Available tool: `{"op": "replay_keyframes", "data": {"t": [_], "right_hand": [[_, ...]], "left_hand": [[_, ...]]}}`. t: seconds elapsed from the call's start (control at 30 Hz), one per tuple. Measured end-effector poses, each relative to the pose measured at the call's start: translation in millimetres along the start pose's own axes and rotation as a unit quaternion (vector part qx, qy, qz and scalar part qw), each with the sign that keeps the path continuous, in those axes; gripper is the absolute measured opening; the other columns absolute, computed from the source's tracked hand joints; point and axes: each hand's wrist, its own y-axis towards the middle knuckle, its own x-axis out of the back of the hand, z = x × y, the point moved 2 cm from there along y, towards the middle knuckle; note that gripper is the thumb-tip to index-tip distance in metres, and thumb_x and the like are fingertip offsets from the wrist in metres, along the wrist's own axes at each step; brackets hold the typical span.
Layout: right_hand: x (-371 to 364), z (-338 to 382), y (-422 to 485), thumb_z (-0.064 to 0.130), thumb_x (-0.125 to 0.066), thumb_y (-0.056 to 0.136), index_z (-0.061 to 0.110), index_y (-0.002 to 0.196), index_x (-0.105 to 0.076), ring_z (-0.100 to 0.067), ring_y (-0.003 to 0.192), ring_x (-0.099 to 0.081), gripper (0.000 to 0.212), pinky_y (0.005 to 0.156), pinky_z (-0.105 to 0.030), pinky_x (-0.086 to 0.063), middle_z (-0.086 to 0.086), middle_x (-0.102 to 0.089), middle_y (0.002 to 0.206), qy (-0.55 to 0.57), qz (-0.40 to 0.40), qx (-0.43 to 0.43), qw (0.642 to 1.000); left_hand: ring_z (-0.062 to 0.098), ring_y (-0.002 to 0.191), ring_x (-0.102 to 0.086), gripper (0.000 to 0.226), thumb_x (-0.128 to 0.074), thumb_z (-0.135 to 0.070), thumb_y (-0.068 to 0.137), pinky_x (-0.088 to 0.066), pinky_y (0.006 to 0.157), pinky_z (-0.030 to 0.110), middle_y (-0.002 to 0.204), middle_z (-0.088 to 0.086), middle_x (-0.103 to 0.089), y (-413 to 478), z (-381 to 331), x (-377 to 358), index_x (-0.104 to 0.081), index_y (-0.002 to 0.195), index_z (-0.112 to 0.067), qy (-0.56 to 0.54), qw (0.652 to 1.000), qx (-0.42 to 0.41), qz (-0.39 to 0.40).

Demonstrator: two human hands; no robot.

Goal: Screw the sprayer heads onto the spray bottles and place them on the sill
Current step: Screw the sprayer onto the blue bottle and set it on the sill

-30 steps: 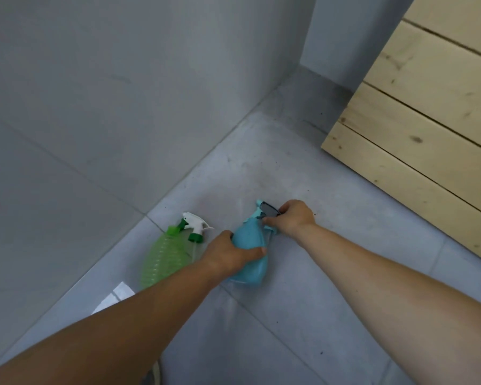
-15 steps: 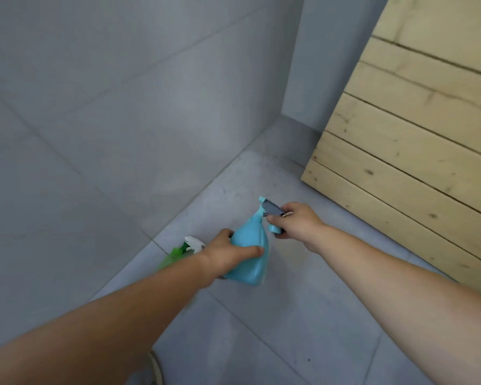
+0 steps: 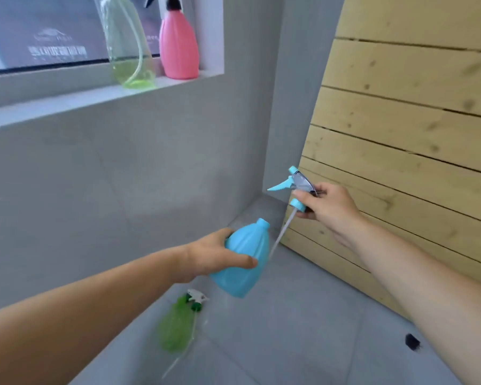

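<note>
Now the blue bottle and its sprayer head are apart, held in the air.
Left hand [image 3: 214, 258] grips the blue bottle [image 3: 240, 262] above the floor; right hand [image 3: 326, 202] pinches the sprayer head [image 3: 296, 187], its tube beside the bottle's neck.

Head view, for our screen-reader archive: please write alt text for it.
The left hand holds a blue bottle with an open neck while the right hand holds its sprayer head apart, tube dangling. A green bottle lies on the floor; a clear bottle and a pink bottle stand on the sill.
</note>
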Motion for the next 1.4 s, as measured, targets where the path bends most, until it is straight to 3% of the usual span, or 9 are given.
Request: {"op": "replay_keyframes", "data": {"t": [0.1, 0.3, 0.5, 0.7, 0.97, 1.2, 1.3, 1.4], "right_hand": [[20.3, 34.9, -27.4, 0.015, -0.073, 0.085, 0.009, 0.099, -0.067, -0.016, 0.081, -0.070, 0.017, 0.071, -0.029, -0.061, -0.010, -0.069, 0.096, 0.047, -0.021, 0.038, 0.998], [40.7, 62.6, -62.4, 0.013, -0.070, 0.088, 0.009, 0.094, -0.067, -0.022, 0.088, -0.071, 0.007, 0.082, -0.037, -0.060, -0.007, -0.068, 0.092, 0.144, -0.081, 0.067, 0.984], [38.4, 59.8, -66.7, 0.015, -0.070, 0.088, 0.007, 0.100, -0.067, -0.020, 0.084, -0.072, 0.014, 0.084, -0.041, -0.060, -0.011, -0.072, 0.095, 0.122, -0.087, 0.073, 0.986], [50.3, 59.7, -59.8, 0.015, -0.070, 0.088, 0.009, 0.099, -0.066, -0.033, 0.098, -0.073, 0.013, 0.085, -0.041, -0.060, -0.010, -0.070, 0.097, 0.148, -0.110, 0.079, 0.980], [17.6, 37.1, -65.8, 0.011, -0.067, 0.090, 0.002, 0.104, -0.066, -0.022, 0.083, -0.071, 0.016, 0.082, -0.040, -0.061, -0.015, -0.070, 0.092, 0.137, 0.003, 0.017, 0.990], [-1.5, 29.4, -73.6, 0.009, -0.067, 0.089, 0.006, 0.109, -0.065, -0.024, 0.092, -0.071, 0.020, 0.086, -0.041, -0.060, -0.022, -0.073, 0.109, 0.078, 0.113, 0.011, 0.991], [-3.8, 29.1, -74.7, 0.006, -0.065, 0.090, 0.005, 0.119, -0.059, -0.024, 0.096, -0.069, 0.030, 0.088, -0.043, -0.058, -0.019, -0.069, 0.111, 0.076, 0.175, -0.004, 0.982], [-1.8, 32.8, -74.4, 0.004, -0.064, 0.091, 0.011, 0.116, -0.061, -0.023, 0.100, -0.068, 0.026, 0.087, -0.039, -0.057, -0.012, -0.067, 0.109, 0.098, 0.206, -0.004, 0.974]], "left_hand": [[0.019, 0.103, -0.075, 0.068, -0.087, -0.041, 0.068, -0.063, 0.091, 0.038, 0.116, 0.001, -0.074, -23.8, -5.9, 6.4, -0.056, 0.127, -0.027, 0.019, 1.000, -0.018, -0.001], [0.019, 0.102, -0.075, 0.070, -0.087, -0.045, 0.063, -0.063, 0.090, 0.037, 0.114, 0.000, -0.074, -47.5, -12.0, -3.2, -0.056, 0.124, -0.031, 0.033, 0.999, -0.032, 0.016], [0.020, 0.105, -0.073, 0.065, -0.087, -0.040, 0.071, -0.062, 0.093, 0.038, 0.116, -0.001, -0.071, -45.0, -22.8, -14.6, -0.053, 0.126, -0.033, 0.049, 0.998, -0.045, 0.012], [0.018, 0.104, -0.073, 0.065, -0.087, -0.036, 0.075, -0.063, 0.090, 0.036, 0.116, -0.001, -0.070, -37.2, -21.5, -13.9, -0.051, 0.130, -0.033, 0.054, 0.998, -0.040, 0.003], [0.018, 0.104, -0.075, 0.065, -0.087, -0.039, 0.072, -0.062, 0.092, 0.036, 0.116, -0.002, -0.074, -33.6, -32.4, -23.0, -0.056, 0.128, -0.032, -0.011, 0.997, -0.075, 0.032], [0.017, 0.107, -0.075, 0.072, -0.087, -0.042, 0.065, -0.061, 0.098, 0.041, 0.118, -0.002, -0.076, -36.2, -32.1, -20.9, -0.058, 0.130, -0.034, -0.045, 0.994, -0.095, 0.039], [0.018, 0.106, -0.076, 0.069, -0.088, -0.038, 0.066, -0.062, 0.094, 0.039, 0.119, 0.000, -0.076, -37.0, -29.7, -16.2, -0.060, 0.130, -0.035, -0.069, 0.992, -0.102, 0.037], [0.022, 0.108, -0.076, 0.064, -0.086, -0.036, 0.071, -0.062, 0.091, 0.042, 0.121, 0.002, -0.076, -40.4, -32.5, -14.6, -0.063, 0.130, -0.039, -0.115, 0.987, -0.102, 0.053]]}}
